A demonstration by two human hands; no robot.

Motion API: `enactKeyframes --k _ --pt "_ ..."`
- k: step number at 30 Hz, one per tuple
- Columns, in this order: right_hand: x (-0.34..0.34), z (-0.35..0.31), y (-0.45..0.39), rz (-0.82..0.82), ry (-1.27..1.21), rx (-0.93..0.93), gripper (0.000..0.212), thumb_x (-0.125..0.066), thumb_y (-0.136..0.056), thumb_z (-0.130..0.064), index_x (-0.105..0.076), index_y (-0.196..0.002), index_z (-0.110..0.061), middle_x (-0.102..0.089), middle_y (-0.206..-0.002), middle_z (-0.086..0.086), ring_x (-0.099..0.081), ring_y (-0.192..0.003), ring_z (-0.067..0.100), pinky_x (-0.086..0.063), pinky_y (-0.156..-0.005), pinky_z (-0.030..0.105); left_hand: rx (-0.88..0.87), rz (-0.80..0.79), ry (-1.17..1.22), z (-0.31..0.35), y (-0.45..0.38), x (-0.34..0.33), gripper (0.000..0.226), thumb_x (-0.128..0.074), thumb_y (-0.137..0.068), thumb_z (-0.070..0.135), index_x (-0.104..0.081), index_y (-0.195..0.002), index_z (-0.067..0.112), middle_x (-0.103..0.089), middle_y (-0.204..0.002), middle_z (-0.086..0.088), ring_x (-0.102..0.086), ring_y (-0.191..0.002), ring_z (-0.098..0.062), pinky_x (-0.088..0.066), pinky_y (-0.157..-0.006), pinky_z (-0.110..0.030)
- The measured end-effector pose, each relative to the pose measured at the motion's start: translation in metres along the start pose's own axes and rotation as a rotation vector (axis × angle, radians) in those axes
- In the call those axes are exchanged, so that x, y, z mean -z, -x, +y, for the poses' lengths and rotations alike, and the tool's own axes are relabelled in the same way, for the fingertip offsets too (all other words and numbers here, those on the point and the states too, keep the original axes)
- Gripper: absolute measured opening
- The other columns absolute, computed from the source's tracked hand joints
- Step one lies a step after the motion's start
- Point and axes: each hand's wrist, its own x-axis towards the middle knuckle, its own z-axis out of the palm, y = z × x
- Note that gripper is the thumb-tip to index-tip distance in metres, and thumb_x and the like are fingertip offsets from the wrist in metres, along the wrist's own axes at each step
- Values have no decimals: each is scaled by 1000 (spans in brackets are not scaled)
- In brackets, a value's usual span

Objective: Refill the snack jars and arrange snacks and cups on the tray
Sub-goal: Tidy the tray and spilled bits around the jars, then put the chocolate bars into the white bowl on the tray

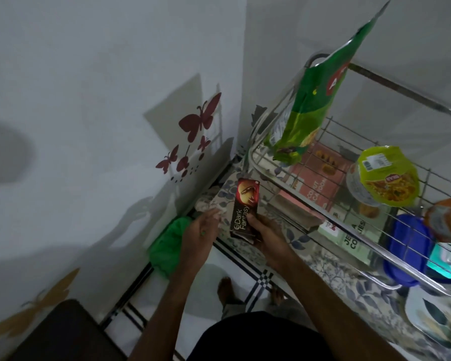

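My right hand (264, 234) grips the lower end of a dark Dark Fantasy biscuit box (246, 207), thumb curled over its front face, fingers wrapped behind. The box stands nearly upright, held in the air just left of a steel wire rack (323, 214). My left hand (199, 231) hovers just beside the box with fingers straight and loosely spread, holding nothing — I can't tell whether the fingertips touch the box.

The rack stands on a floral-patterned cloth (331, 264). Its upper tier holds a tall green snack bag (313, 105) leaning upright, a yellow-green namkeen packet (387, 175) and an orange packet (445, 220) at the frame's right edge. Below sit a pink cookie box (320, 175) and a blue-lidded container (406, 248). A green cloth (167, 246) lies by the wall, under maroon butterfly decals (198, 118).
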Motion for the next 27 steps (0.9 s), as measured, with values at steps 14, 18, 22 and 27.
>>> enactKeyframes --k 14,18,22,27 --pt "62 17 73 -548 438 14 32 -55 -97 -16 -62 -128 -11 -71 -116 11 -69 -106 28 -58 -85 41 260 319 399 1 152 -83 51 -74 -88 27 -55 -135 19 -73 -107 -6 -74 -90 -16 -61 -69 -33" --pt "84 35 105 -691 548 29 26 -56 -98 -17 -65 -123 -16 -73 -111 5 -70 -101 18 -57 -75 24 316 564 475 -9 223 -123 35 -71 -91 24 -63 -122 10 -76 -98 -8 -74 -89 -20 -62 -75 -47" --pt "91 71 132 -787 659 37 23 -63 -95 -18 -68 -117 -22 -72 -113 6 -70 -103 21 -57 -88 34 365 721 529 -20 290 -140 27 -70 -92 24 -66 -116 12 -76 -95 -4 -74 -90 -21 -62 -76 -45" --pt "77 118 190 -941 725 12 17 -69 -90 -18 -70 -108 -18 -72 -103 6 -71 -95 23 -60 -78 38 402 921 590 -40 381 -143 38 -74 -88 26 -64 -119 7 -76 -99 -8 -74 -90 -23 -61 -73 -38"
